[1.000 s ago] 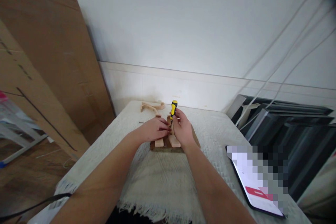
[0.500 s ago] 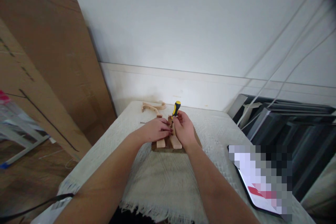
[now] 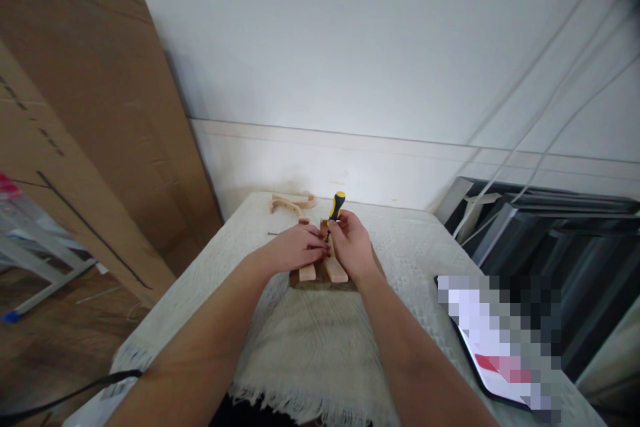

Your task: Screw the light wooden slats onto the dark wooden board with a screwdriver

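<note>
A dark wooden board lies on the cloth-covered table, with two light wooden strips on top of it. My right hand is closed round a yellow and black screwdriver, held nearly upright with its tip down at the strips. My left hand presses on the strips just left of the tip, fingers curled together; anything pinched in them is hidden.
A curved light wooden piece lies at the table's far edge by the wall. A tablet rests at the right. Large cardboard sheets lean at the left. Dark panels and white cables stand at the right.
The screwdriver's handle has tilted slightly to the right. Both hands stay on the wooden strips, nearly still.
</note>
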The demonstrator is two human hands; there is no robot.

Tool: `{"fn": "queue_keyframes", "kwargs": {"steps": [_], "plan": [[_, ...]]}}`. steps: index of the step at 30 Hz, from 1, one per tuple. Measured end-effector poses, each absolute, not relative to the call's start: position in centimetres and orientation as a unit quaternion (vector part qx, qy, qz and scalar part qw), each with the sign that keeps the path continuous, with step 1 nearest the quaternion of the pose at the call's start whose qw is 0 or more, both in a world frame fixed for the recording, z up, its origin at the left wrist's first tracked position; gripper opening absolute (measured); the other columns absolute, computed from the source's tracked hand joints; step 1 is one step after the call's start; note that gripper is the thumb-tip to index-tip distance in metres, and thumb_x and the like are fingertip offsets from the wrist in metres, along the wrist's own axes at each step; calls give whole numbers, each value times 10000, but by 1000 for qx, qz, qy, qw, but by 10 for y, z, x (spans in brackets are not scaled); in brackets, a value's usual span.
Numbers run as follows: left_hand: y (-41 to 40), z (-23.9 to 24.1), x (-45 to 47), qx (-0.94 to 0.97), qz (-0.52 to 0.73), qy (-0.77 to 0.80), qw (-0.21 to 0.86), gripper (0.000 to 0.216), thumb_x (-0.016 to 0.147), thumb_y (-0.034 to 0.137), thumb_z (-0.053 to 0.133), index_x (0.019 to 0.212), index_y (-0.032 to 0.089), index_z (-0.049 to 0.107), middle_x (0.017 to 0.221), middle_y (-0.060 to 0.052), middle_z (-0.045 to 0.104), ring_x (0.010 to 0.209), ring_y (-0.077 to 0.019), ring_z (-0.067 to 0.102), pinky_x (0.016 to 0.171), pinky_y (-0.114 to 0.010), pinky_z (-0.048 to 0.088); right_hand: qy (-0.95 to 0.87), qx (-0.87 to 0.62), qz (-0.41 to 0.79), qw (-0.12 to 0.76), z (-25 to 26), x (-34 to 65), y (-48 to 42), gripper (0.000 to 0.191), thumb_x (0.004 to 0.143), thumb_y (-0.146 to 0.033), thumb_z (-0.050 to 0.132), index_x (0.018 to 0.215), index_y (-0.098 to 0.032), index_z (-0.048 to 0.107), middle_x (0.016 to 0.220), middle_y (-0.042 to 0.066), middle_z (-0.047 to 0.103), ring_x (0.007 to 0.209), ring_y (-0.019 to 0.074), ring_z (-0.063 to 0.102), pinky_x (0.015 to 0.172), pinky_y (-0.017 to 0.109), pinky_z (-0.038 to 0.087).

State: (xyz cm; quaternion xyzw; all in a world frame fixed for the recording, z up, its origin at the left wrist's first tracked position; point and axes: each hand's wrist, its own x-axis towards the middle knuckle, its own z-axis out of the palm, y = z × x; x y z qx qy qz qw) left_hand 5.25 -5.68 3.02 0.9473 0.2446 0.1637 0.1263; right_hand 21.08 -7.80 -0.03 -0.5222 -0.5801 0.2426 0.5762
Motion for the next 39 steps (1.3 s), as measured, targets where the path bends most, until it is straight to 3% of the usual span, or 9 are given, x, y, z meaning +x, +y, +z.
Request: {"fn": "queue_keyframes", "kwargs": {"steps": [6,10,14,20,23,26,30,35,39], "plan": [[-58,32,57,873,271,390,111,273,855,219,484,682,141,680,672,-34,650,644,-128,575,629,-237,434,-598,-491,249,582,-2,211,-76,257,820,-331,547,1030,-191,596,894,57,695,766,183,643,732,329,492],[-58,34,58,789,416,430,137,241,848,254,486,728,146,663,632,-10,624,591,-118,562,577,-227,444,-619,-483,239,572,-3,212,-76,254,839,-309,514,1051,-196,597,904,54,686,775,181,634,737,331,488],[-60,36,59,743,493,411,187,169,800,242,537,859,147,664,835,-52,682,708,-133,618,590,-222,489,-639,-485,215,557,-3,212,-76,252,859,-291,486,1065,-201,600,945,62,687,828,191,636,776,346,483],[-56,41,69,686,544,345,339,450,776,341,611,1178,144,558,1215,-135,611,966,-188,624,746,-287,535,-647,-495,203,543,3,212,-81,299,861,-253,473,1121,-192,609,959,65,700,813,186,636,765,335,481],[-52,47,76,734,480,337,343,306,798,287,541,1059,145,613,1056,-87,668,938,-184,620,827,-313,500,-639,-511,213,534,5,211,-83,319,858,-257,468,1129,-184,619,867,51,705,705,173,621,681,312,477],[-48,61,79,790,393,359,303,226,803,254,483,904,134,645,842,-51,666,810,-175,612,748,-297,488,-629,-514,224,539,6,211,-83,327,855,-265,464,1128,-180,623,841,44,705,673,165,611,657,302,475],[-42,91,76,817,327,375,290,339,791,263,530,1096,145,621,923,-60,681,782,-155,621,687,-260,478,-625,-496,235,556,4,211,-82,310,843,-274,478,1098,-188,632,912,44,709,725,158,629,706,301,489],[-35,129,76,887,133,348,274,138,774,215,548,825,137,650,756,-37,685,616,-129,621,560,-221,448,-605,-497,262,564,0,212,-80,315,841,-307,490,1090,-187,640,825,35,704,674,159,618,659,303,493],[-34,146,82,884,74,407,220,147,762,249,591,830,131,647,756,-51,699,559,-133,617,530,-228,439,-596,-498,234,585,-3,212,-79,303,811,-333,555,1064,-187,638,917,66,696,721,167,631,702,326,512]]}}
